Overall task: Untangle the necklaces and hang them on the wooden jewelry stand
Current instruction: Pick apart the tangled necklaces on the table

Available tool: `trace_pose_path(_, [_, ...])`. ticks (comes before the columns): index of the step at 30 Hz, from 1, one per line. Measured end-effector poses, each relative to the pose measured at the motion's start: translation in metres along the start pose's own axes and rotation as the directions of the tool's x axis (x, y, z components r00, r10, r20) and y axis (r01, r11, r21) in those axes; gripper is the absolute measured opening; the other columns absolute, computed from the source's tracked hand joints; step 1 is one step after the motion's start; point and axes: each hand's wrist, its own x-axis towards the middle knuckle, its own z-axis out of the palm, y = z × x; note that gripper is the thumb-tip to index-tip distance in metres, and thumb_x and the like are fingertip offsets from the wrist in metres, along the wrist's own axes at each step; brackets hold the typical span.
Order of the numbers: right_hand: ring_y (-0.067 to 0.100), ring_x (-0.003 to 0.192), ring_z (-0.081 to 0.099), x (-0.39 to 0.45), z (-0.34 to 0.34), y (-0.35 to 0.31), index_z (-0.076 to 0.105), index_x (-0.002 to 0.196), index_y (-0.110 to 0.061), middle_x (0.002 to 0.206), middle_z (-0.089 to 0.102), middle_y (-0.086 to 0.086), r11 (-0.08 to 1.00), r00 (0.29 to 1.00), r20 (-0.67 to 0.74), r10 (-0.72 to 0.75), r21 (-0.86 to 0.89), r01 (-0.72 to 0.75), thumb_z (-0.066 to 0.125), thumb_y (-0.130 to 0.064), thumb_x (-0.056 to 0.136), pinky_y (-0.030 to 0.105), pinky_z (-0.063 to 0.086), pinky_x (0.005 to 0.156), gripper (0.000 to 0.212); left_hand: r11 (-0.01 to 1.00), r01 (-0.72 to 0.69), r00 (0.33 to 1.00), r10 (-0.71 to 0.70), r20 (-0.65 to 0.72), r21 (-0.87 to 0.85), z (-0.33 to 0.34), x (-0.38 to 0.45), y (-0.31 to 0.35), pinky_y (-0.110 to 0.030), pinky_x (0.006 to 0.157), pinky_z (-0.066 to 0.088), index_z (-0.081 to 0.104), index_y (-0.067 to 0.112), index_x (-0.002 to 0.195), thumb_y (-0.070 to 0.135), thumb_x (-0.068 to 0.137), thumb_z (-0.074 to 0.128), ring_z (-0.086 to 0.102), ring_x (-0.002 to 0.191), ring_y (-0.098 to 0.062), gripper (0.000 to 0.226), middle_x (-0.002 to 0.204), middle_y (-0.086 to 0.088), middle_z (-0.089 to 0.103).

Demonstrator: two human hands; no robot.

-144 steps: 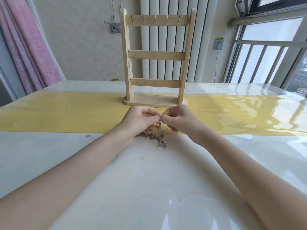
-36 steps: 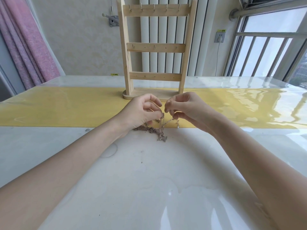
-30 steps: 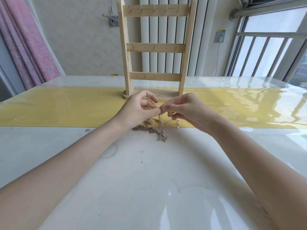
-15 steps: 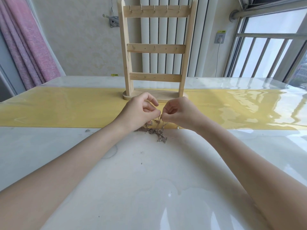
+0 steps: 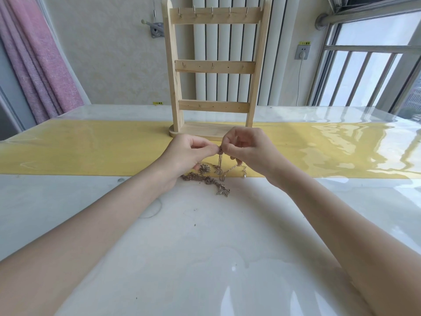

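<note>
**Both hands pinching one knot of chain in front of the stand**

While the pink curtain (image 5: pixel 38 65) is hanging far off to the left of the hands, the left hand (image 5: pixel 188 156) is curling its fingers and pinching a small knot of chain between thumb and forefinger, raised a little above the table (image 5: pixel 205 258). Just below and between the two hands, the tangled necklaces (image 5: pixel 211 176) are lying in a heap where the yellow runner (image 5: pixel 79 147) is meeting the white surface, with a thin strand rising from the heap to the pinched point and a pendant end trailing toward the person. The right hand (image 5: pixel 249 151) is touching the left at the fingertips, gripping the same knot with thumb and forefinger, its other fingers curled loosely. Directly beyond both hands, the wooden jewelry stand (image 5: pixel 215 67) is standing upright on the runner, its hooks bare. Farther right of the right hand, a window (image 5: pixel 369 65) is letting in daylight.
</note>
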Motion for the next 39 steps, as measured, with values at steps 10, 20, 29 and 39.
trace_pose_path(10, [0.006,0.055,0.048,0.0,0.001,0.0,0.063,0.079,-0.005,0.067,0.057,-0.001,0.999,1.0,0.015,0.009,0.042,-0.009,0.058,0.001,0.089,0.019,0.041,0.05,0.012,0.999,0.021,1.0,-0.022,-0.01,-0.04,-0.002,0.003,0.0,-0.019,0.054,0.036,0.067,0.015,0.082,0.016,0.084,0.068,0.036,0.056,-0.011,0.002,0.04,0.018,0.049])
trace_pose_path(20, [0.012,0.062,0.052,-0.001,-0.003,0.001,0.067,0.085,-0.001,0.069,0.064,0.003,0.959,0.985,0.135,0.106,0.246,-0.137,0.062,0.0,0.088,0.018,0.043,0.057,0.005,0.985,-0.146,0.989,0.148,-0.018,0.095,-0.004,0.005,-0.005,-0.012,0.047,0.035,0.067,0.019,0.072,0.019,0.078,0.075,0.042,0.047,0.0,0.01,0.067,0.002,0.059])
trace_pose_path(29, [0.014,0.053,0.043,0.0,-0.008,-0.001,0.064,0.068,-0.005,0.058,0.057,0.003,0.98,0.984,0.085,0.158,0.111,-0.167,0.065,0.001,0.084,0.02,0.038,0.051,0.018,0.916,-0.282,0.959,0.273,0.071,0.285,-0.004,0.007,-0.011,-0.017,0.051,0.036,0.062,0.025,0.069,0.017,0.082,0.071,0.043,0.052,-0.009,0.017,0.06,0.01,0.051])
trace_pose_path(39, [0.01,0.052,0.044,-0.003,-0.011,0.002,0.066,0.072,-0.005,0.06,0.061,0.0,0.955,0.974,0.171,0.145,0.233,-0.183,0.065,-0.002,0.086,0.02,0.036,0.052,0.015,0.932,-0.311,0.95,0.305,0.061,0.185,-0.005,0.007,-0.008,-0.018,0.055,0.045,0.061,0.022,0.069,0.005,0.081,0.069,0.053,0.058,-0.006,0.022,0.068,0.007,0.061])
